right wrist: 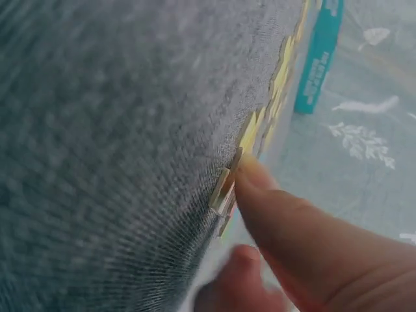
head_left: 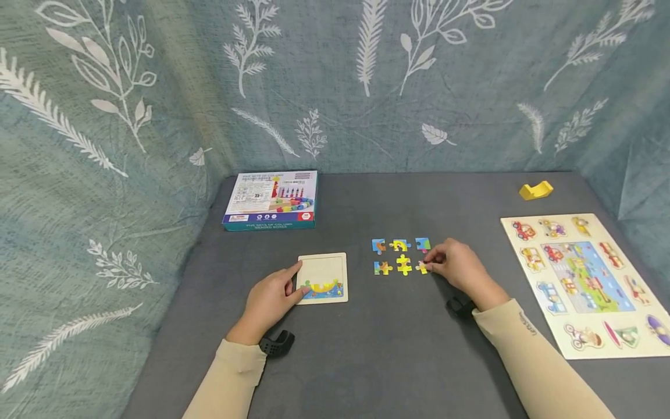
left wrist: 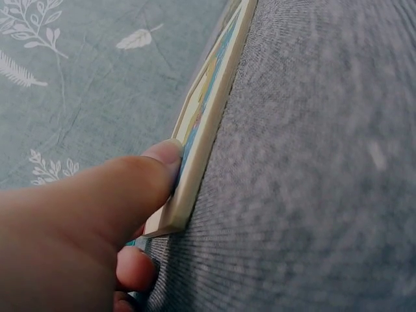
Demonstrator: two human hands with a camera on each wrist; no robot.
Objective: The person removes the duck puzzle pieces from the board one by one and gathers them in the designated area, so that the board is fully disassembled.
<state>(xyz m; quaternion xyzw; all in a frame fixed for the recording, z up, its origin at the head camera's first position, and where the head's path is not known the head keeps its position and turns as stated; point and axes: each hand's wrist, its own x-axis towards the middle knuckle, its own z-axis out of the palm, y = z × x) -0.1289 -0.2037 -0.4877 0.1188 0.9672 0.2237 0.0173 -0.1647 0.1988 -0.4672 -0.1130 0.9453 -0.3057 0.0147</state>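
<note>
My left hand [head_left: 270, 300] grips a square wooden puzzle tray [head_left: 321, 263] by its left side. In the left wrist view, the thumb [left wrist: 164, 159] lies over the frame near a corner. Along the tray's bottom, a strip of fitted pieces [head_left: 330, 289] shows blue and yellow. To the right, my right hand [head_left: 459, 266] pinches a small yellow jigsaw piece [head_left: 421, 267] at the end of the nearer row. In the right wrist view, the thumb [right wrist: 257, 175] presses on that piece's edge. Beside it lie several loose pieces [head_left: 403, 265] in two rows, blue, yellow and orange.
A boxed bead set [head_left: 271, 201] lies at the back left of the dark grey table [head_left: 356, 349]. On the right is a large wooden picture board [head_left: 591, 279] with vehicle shapes. Behind it sits a yellow curved block [head_left: 536, 191]. A patterned green cloth [head_left: 335, 87] hangs behind.
</note>
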